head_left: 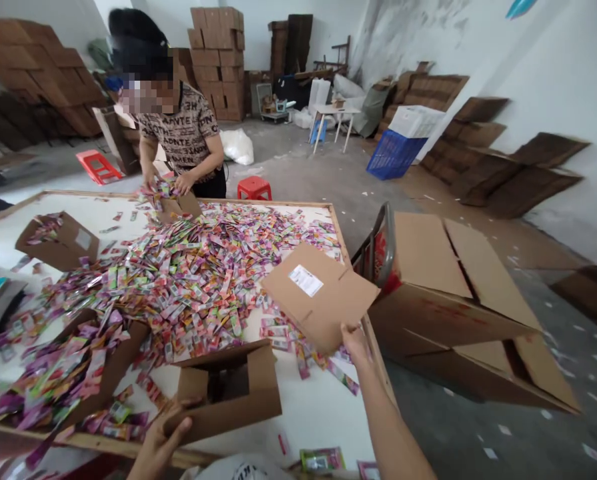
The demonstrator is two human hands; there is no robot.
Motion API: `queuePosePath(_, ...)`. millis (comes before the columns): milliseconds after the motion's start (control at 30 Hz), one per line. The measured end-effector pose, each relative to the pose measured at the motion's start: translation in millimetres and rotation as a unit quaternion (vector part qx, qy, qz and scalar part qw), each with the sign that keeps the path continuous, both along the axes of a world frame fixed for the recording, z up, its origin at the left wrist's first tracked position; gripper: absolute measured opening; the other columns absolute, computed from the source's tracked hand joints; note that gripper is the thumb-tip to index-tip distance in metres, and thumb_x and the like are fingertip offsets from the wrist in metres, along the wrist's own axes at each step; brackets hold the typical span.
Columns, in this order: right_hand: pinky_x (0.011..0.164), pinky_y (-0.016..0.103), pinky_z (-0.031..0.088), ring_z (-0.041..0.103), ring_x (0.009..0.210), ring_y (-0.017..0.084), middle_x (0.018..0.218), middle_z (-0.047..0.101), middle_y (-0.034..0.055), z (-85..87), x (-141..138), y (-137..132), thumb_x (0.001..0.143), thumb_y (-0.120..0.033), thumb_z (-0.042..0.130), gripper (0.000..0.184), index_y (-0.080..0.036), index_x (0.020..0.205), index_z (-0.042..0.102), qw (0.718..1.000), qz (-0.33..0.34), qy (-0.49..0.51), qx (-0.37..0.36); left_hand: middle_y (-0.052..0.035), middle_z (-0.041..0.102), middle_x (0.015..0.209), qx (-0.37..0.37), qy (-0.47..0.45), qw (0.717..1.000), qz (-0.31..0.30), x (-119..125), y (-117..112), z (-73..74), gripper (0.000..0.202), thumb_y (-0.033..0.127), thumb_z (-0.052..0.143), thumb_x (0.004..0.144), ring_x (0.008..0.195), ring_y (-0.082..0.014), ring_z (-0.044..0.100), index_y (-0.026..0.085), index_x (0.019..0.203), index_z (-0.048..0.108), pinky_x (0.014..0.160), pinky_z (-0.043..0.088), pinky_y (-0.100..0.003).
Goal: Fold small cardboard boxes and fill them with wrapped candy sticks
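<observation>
My left hand (171, 430) grips the near left corner of an open cardboard box (238, 413), fingers over its rim and thumb outside. Its visible inside is dark, with no packets showing. Farther right, my right hand (354, 341) pinches the near edge of a flattened cardboard carton (323, 303) that bears a white label (305, 281). That flat carton is tilted over the right side of the table. A wide heap of small colourful packets (193, 280) covers the middle of the table. Left of my box, another cardboard box (121, 363) overflows with the same packets.
Across the table a person (178, 127) has both hands at a packet-filled box (175, 207). Another part-filled box (68, 243) stands at left. Large cartons (458, 287) on a hand truck (385, 247) stand just beyond the table's right edge. A red stool (254, 189) is behind.
</observation>
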State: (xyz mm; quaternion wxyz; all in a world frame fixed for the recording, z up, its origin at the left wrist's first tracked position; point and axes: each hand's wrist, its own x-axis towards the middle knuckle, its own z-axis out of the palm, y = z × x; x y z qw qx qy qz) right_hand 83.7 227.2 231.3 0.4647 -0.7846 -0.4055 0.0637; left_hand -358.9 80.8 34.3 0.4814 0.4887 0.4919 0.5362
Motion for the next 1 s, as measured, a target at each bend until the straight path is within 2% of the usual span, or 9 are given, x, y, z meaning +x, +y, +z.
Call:
queuePosePath(133, 0.109, 0.051, 0.036, 0.042, 0.136, 0.035, 0.139, 0.053, 0.0208, -16.4, -86, -3, 0.068, -0.075, 0.061, 0.084, -0.016, 0.127, 0.060, 0.970, 0.239, 0.034, -0.037, -0.0126, 0.075, 0.095, 0.011, 0.009, 0.999, 0.042, 17, 13, -18.9, 0.050, 0.064, 0.065, 0.073, 0.103, -0.0341, 0.068, 0.017, 0.089, 0.071, 0.097, 0.053, -0.048)
queuePosePath(233, 0.115, 0.046, 0.029, 0.045, 0.134, 0.026, 0.140, 0.055, 0.0111, -30.0, -151, -26, 0.085, -0.078, 0.040, 0.069, -0.025, 0.119, 0.067, 0.849, 0.509, 0.104, -0.094, -0.0143, 0.068, 0.114, 0.070, 0.048, 0.989, 0.125, 32, 19, -31.7, 0.051, 0.052, 0.066, 0.079, 0.113, -0.0326, 0.063, 0.017, 0.115, 0.060, 0.103, 0.048, -0.051)
queuePosePath(300, 0.116, 0.047, 0.024, 0.045, 0.134, 0.028, 0.139, 0.056, 0.0111, -32.5, -174, -41, 0.088, -0.075, 0.038, 0.065, -0.023, 0.103, 0.075, 0.810, 0.559, 0.115, -0.133, -0.0180, 0.054, 0.134, 0.102, 0.074, 0.971, 0.201, 45, 20, -36.3, 0.067, 0.046, 0.065, 0.081, 0.130, -0.0336, 0.051, 0.018, 0.137, 0.042, 0.109, 0.041, -0.055)
queuePosePath(400, 0.117, 0.049, 0.022, 0.036, 0.139, 0.031, 0.145, 0.049, 0.0103, -36.5, -176, -58, 0.085, -0.070, 0.051, 0.054, -0.023, 0.092, 0.077, 0.814, 0.553, 0.090, -0.152, -0.0203, 0.028, 0.154, 0.116, 0.115, 0.953, 0.256, 58, 20, -37.5, 0.080, 0.040, 0.063, 0.084, 0.145, -0.0355, 0.029, 0.022, 0.150, 0.022, 0.114, 0.033, -0.060)
queuePosePath(500, 0.119, 0.048, 0.018, 0.030, 0.143, 0.030, 0.147, 0.045, 0.0093, -53.5, -159, -73, 0.076, -0.059, 0.070, 0.049, -0.026, 0.112, 0.070, 0.849, 0.507, 0.045, -0.141, -0.0161, 0.018, 0.159, 0.134, 0.139, 0.950, 0.244, 58, 17, -37.4, 0.062, 0.035, 0.064, 0.085, 0.149, -0.0366, 0.020, 0.025, 0.142, 0.042, 0.115, 0.031, -0.060)
queuePosePath(633, 0.113, 0.049, 0.033, 0.044, 0.134, 0.031, 0.148, 0.043, 0.0119, -92.5, -142, -95, 0.070, -0.055, 0.075, 0.083, -0.029, 0.141, 0.042, 0.888, 0.429, 0.111, -0.121, -0.0094, 0.030, 0.157, 0.161, 0.133, 0.968, 0.142, 46, 17, -41.9, 0.025, 0.036, 0.059, 0.088, 0.146, -0.0363, 0.027, 0.029, 0.109, 0.071, 0.116, 0.028, -0.060)
queuePosePath(767, 0.110, 0.045, 0.040, 0.047, 0.133, 0.029, 0.150, 0.040, 0.0146, -118.9, -146, -102, 0.076, -0.055, 0.068, 0.091, -0.027, 0.148, 0.020, 0.889, 0.408, 0.184, -0.095, -0.0121, 0.036, 0.155, 0.117, 0.055, 0.986, 0.105, 42, 22, -38.8, 0.039, 0.039, 0.055, 0.090, 0.147, -0.0331, 0.027, 0.028, 0.126, 0.062, 0.119, 0.023, -0.058)
queuePosePath(900, 0.110, 0.047, 0.039, 0.047, 0.132, 0.031, 0.145, 0.045, 0.0142, -128.0, -156, -94, 0.071, -0.046, 0.068, 0.083, -0.023, 0.142, 0.031, 0.924, 0.364, 0.097, -0.060, -0.0173, 0.042, 0.150, 0.041, -0.026, 0.989, 0.138, 48, 37, -26.5, 0.078, 0.040, 0.065, 0.080, 0.144, -0.0324, 0.033, 0.019, 0.147, 0.031, 0.119, 0.024, -0.054)
queuePosePath(1000, 0.113, 0.050, 0.034, 0.042, 0.135, 0.034, 0.140, 0.049, 0.0147, -128.3, -161, -83, 0.069, -0.040, 0.061, 0.072, -0.020, 0.135, 0.040, 0.953, 0.299, -0.022, -0.033, -0.0175, 0.049, 0.144, 0.027, 0.019, 0.988, 0.150, 51, 50, -15.8, 0.074, 0.029, 0.060, 0.080, 0.137, -0.0304, 0.043, 0.015, 0.146, 0.030, 0.116, 0.031, -0.051)
